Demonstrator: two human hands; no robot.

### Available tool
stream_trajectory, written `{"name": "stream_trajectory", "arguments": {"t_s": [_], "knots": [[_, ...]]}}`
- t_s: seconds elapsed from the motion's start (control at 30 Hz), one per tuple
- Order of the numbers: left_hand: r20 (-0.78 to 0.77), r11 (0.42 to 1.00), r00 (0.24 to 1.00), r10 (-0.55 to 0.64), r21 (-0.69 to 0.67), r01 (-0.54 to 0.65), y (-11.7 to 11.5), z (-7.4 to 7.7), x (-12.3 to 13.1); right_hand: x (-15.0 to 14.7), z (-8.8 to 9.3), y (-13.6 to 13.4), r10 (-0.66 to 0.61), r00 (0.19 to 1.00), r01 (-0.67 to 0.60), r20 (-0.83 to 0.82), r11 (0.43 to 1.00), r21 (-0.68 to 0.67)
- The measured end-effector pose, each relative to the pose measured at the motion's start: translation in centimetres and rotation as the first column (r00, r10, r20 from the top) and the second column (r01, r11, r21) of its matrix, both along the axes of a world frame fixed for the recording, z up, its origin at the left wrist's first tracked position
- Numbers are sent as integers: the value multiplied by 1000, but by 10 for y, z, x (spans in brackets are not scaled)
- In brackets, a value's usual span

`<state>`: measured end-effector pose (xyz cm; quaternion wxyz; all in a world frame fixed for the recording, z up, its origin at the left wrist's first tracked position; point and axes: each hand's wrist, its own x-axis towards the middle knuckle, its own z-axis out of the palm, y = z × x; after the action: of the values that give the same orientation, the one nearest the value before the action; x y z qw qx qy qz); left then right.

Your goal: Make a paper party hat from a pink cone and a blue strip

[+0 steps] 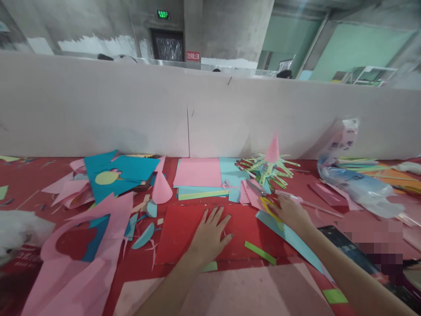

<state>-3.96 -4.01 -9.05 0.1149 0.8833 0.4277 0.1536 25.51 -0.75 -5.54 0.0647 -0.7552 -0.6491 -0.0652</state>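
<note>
Papercraft: While the left hand [210, 237] lies on the red sheet [176, 239], the right hand [292, 213] is at the scissors [268, 206]; judged a tool-handling step, though picking up and setting down cannot be told apart here.
Next move: if the scissors are to be lifted, it seems to call for a sure hold on the yellow handles, with the blades kept clear of the pink scraps [251, 197] lying by them.
Scissors: beyond the far right part of the red sheet, blades pointing forward and left, in front of the fringed piece [263, 166] topped by a pink tip.
Red sheet: flat on the surface [131, 274], centred before the person; a green strip [259, 253] lies across its near right part.
Left pose: palm down, fingers spread and pointing forward, thumb out to the right; nothing gripped.
Right pose: forearm slants in from the lower right over the blue strip [292, 239]; wrist low, back of hand upward, fingers curled near the handles. Whether they grasp the scissors or merely touch them, cannot tell.
Pink cone [161, 189]: upright, left of the pink sheet [197, 172], apart from both hands.
</note>
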Motion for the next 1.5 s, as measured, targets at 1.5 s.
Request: {"name": "stream_trajectory", "arguments": {"t_s": [1.5], "knots": [[-45, 999, 999, 8, -48, -10, -3, 10, 3, -199, -33, 101, 54, 950, 18, -308, 974, 227]]}}
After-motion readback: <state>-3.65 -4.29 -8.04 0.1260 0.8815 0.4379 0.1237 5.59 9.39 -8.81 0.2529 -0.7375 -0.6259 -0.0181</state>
